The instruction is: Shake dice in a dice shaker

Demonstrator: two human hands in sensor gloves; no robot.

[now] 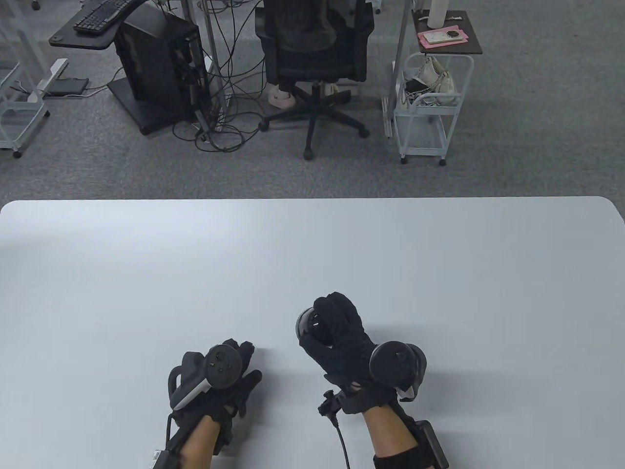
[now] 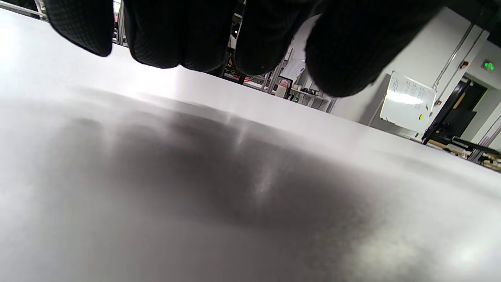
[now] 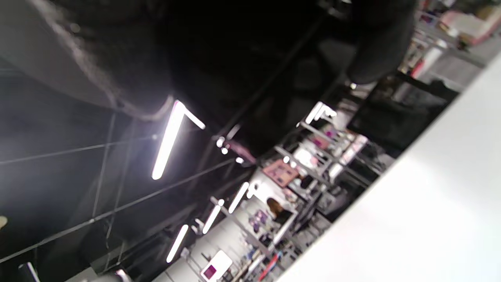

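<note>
The right hand point(image 1: 337, 332) is lifted off the white counter point(image 1: 439, 273) and wraps its fingers point(image 1: 342, 312) around a dark, roundish dice shaker point(image 1: 306, 325), of which only the left edge and a small pale glint show past the glove. The grasp covers most of the shaker, probably so that the container stays closed and cannot slip while it is swung; the hand is raised, it seems, to leave free room beneath it for shaking. The dice themselves cannot be made out, so whether they are inside is a judgement from the task, not something seen. The right wrist view is tilted steeply and blurred, showing ceiling lights and the counter edge, with the shaker a dark mass at the top; that fits a wrist turned in mid-shake, though this is only a reading. The left hand point(image 1: 215, 381) lies low near the counter's front edge, well apart from the shaker, holding nothing; in the left wrist view its fingers point(image 2: 348, 51) hang loosely curled just above the surface with nothing between them. It likely stays aside because one hand is enough for the shaking.
</note>
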